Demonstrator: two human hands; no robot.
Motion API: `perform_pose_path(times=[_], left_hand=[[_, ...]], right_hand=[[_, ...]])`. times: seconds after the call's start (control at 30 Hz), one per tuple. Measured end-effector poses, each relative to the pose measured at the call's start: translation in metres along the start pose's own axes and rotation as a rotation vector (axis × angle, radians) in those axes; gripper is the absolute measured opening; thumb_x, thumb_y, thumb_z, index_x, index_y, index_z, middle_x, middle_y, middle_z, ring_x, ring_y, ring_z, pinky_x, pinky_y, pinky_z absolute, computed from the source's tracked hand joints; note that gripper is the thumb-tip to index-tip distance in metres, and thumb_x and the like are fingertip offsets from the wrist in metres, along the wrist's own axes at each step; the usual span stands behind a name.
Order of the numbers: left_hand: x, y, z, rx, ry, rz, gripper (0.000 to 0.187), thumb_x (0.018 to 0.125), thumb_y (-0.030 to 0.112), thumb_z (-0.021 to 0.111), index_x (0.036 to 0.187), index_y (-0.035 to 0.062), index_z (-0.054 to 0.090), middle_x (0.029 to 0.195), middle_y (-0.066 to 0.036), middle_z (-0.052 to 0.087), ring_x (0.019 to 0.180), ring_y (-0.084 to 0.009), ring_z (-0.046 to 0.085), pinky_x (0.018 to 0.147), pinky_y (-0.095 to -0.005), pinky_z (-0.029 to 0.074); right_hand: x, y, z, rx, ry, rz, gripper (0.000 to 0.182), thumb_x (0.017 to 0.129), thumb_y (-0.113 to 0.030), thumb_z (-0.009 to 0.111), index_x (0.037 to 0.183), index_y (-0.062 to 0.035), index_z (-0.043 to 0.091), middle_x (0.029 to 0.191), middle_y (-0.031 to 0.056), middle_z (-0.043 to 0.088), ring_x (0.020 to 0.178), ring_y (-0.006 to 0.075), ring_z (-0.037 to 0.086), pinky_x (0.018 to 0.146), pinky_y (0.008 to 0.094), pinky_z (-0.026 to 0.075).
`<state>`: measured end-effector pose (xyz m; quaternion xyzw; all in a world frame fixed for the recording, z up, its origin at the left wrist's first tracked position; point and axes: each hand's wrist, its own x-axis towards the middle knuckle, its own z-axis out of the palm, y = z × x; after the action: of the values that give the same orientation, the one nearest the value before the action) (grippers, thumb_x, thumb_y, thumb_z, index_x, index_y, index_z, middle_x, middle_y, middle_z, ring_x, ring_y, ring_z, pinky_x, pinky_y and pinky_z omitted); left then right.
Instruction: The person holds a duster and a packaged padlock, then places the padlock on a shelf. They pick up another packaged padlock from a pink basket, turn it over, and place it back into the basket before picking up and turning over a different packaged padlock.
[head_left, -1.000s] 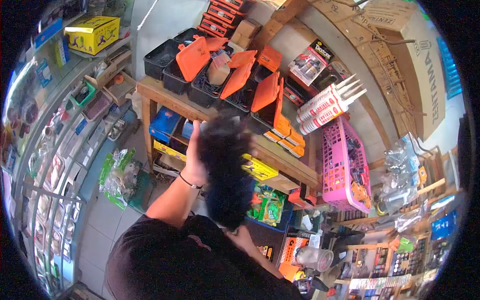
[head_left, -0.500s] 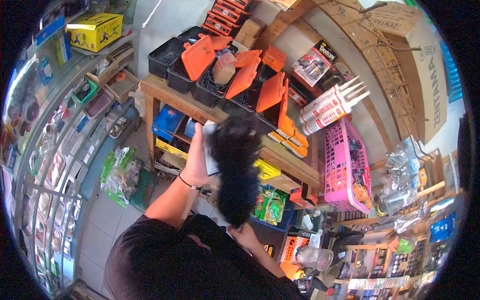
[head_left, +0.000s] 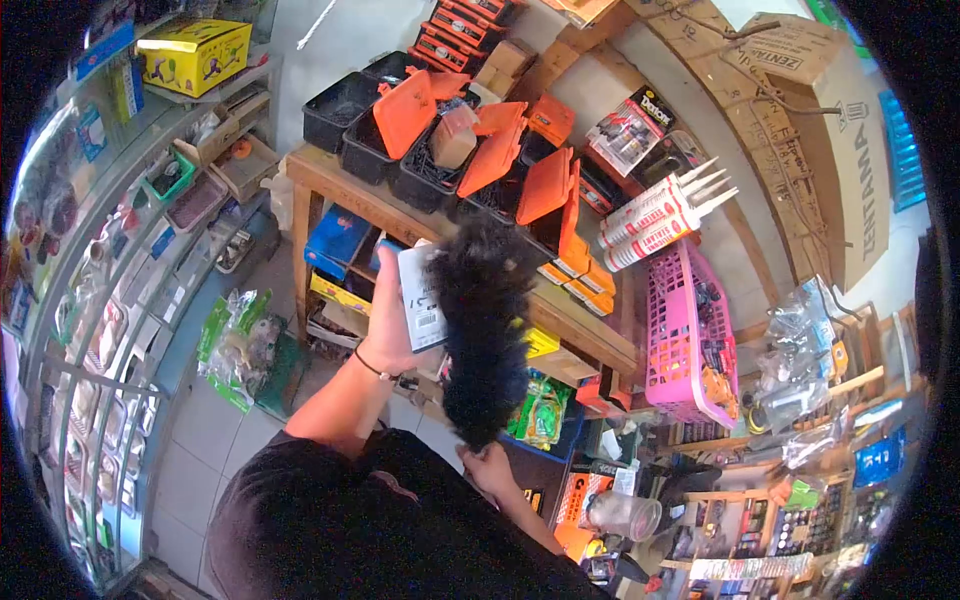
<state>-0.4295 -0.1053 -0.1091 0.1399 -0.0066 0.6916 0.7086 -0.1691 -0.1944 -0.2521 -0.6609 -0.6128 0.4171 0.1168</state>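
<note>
My left hand (head_left: 388, 318), with a dark band at the wrist, holds a small white box (head_left: 420, 297) with printed text and a barcode, its face turned up. Lower down, my right hand (head_left: 487, 468) is closed at the bottom end of a black fluffy duster (head_left: 487, 335); the handle itself is hard to make out. The duster stretches up from the right hand, beside the white box, and hides part of the wooden bench. Its upper end reaches the black bins (head_left: 425, 180) with orange lids (head_left: 492, 160).
The wooden bench (head_left: 370, 212) carries sealant tubes (head_left: 650, 225) and a pink basket (head_left: 690, 340). Blue boxes (head_left: 337, 240) sit on its lower shelf. A glass display case (head_left: 100, 350) lines the left; a green plastic bag (head_left: 235, 350) lies low beside it.
The white box in my left hand has turned so its printed face shows more. The black duster has shifted slightly right, and my right hand shows more below it.
</note>
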Motion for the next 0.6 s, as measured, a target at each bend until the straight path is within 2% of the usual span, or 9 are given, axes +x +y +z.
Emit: perform_pose_path(times=[0.13, 0.17, 0.2, 0.3, 0.33, 0.37, 0.43, 0.53, 0.6], left_hand=[[0.024, -0.009, -0.045, -0.199, -0.673, -0.206, 0.089, 0.074, 0.073, 0.027, 0.127, 0.0016, 0.032, 0.125, -0.02, 0.041, 0.109, -0.0328, 0.047, 0.091, -0.0462, 0.038], [0.018, -0.007, -0.037, -0.119, -0.666, -0.155, 0.089, 0.073, 0.073, 0.028, 0.128, 0.0029, 0.031, 0.126, -0.019, 0.041, 0.109, -0.0319, 0.047, 0.09, -0.0472, 0.038], [-0.004, -0.004, -0.019, -0.155, -0.296, -0.119, 0.085, 0.076, 0.071, 0.026, 0.128, 0.004, 0.031, 0.126, -0.018, 0.041, 0.11, -0.0312, 0.046, 0.094, -0.0464, 0.036], [-0.002, -0.008, -0.004, -0.121, -0.003, 0.034, 0.077, 0.081, 0.065, 0.024, 0.128, 0.0046, 0.032, 0.129, -0.016, 0.038, 0.114, -0.0305, 0.042, 0.099, -0.0443, 0.029], [-0.001, -0.009, -0.016, -0.175, -0.114, -0.066, 0.081, 0.078, 0.068, 0.025, 0.127, 0.0036, 0.033, 0.126, -0.018, 0.04, 0.114, -0.0318, 0.042, 0.097, -0.0449, 0.033], [0.01, -0.011, -0.038, -0.195, -0.361, -0.122, 0.083, 0.077, 0.069, 0.027, 0.126, 0.0028, 0.035, 0.123, -0.019, 0.043, 0.113, -0.0326, 0.043, 0.095, -0.0449, 0.035], [0.023, -0.008, -0.054, -0.282, -0.637, -0.21, 0.089, 0.073, 0.073, 0.03, 0.124, 0.0006, 0.036, 0.118, -0.022, 0.045, 0.112, -0.0341, 0.044, 0.089, -0.0455, 0.04], [-0.005, -0.009, -0.006, -0.18, 0.066, 0.032, 0.075, 0.08, 0.065, 0.028, 0.126, 0.0056, 0.034, 0.122, -0.017, 0.045, 0.109, -0.034, 0.046, 0.092, -0.0458, 0.037], [-0.002, -0.019, -0.019, -0.211, -0.066, 0.016, 0.073, 0.081, 0.063, 0.03, 0.126, 0.0065, 0.035, 0.125, -0.016, 0.042, 0.112, -0.0341, 0.044, 0.092, -0.0496, 0.035]], right_hand=[[-0.012, -0.022, -0.01, -0.152, -0.273, -0.102, 0.03, 0.079, -0.027, 0.061, 0.063, -0.0014, 0.054, 0.045, 0.0011, 0.047, 0.037, 0.0102, 0.043, 0.037, 0.0278, 0.033], [-0.008, -0.017, -0.011, -0.048, -0.128, -0.112, 0.032, 0.078, -0.029, 0.062, 0.063, -0.0013, 0.054, 0.044, 0.002, 0.046, 0.037, 0.01, 0.043, 0.037, 0.0281, 0.034], [-0.008, -0.017, -0.012, 0.06, 0.012, -0.119, 0.035, 0.077, -0.032, 0.062, 0.062, -0.0012, 0.054, 0.043, 0.0029, 0.045, 0.038, 0.0099, 0.044, 0.038, 0.0284, 0.034], [-0.013, -0.004, -0.011, -0.057, -0.026, -0.108, 0.032, 0.077, -0.03, 0.062, 0.066, -0.0003, 0.055, 0.048, 0.0039, 0.049, 0.041, 0.013, 0.046, 0.041, 0.0316, 0.037], [-0.013, 0.0, -0.01, -0.157, -0.093, -0.262, 0.03, 0.077, -0.028, 0.062, 0.068, -0.0003, 0.055, 0.05, 0.0032, 0.05, 0.042, 0.0142, 0.046, 0.042, 0.0328, 0.038], [-0.018, -0.031, -0.026, -0.411, -0.27, -0.052, 0.03, 0.077, -0.027, 0.062, 0.072, 0.0025, 0.056, 0.058, 0.0072, 0.056, 0.049, 0.0165, 0.05, 0.048, 0.0326, 0.042], [0.0, 0.006, -0.03, -0.234, -0.165, -0.101, 0.034, 0.077, -0.03, 0.062, 0.075, 0.0043, 0.056, 0.062, 0.0102, 0.057, 0.054, 0.017, 0.052, 0.052, 0.0319, 0.043], [-0.017, -0.036, -0.044, -0.106, -0.133, 0.205, 0.043, 0.075, -0.034, 0.061, 0.082, 0.0077, 0.055, 0.076, 0.0178, 0.059, 0.069, 0.0174, 0.055, 0.064, 0.0295, 0.044], [-0.027, -0.037, -0.038, -0.251, -0.128, -0.056, 0.036, 0.072, -0.03, 0.064, 0.074, 0.0055, 0.057, 0.066, 0.0129, 0.058, 0.06, 0.0157, 0.054, 0.055, 0.0303, 0.044]])
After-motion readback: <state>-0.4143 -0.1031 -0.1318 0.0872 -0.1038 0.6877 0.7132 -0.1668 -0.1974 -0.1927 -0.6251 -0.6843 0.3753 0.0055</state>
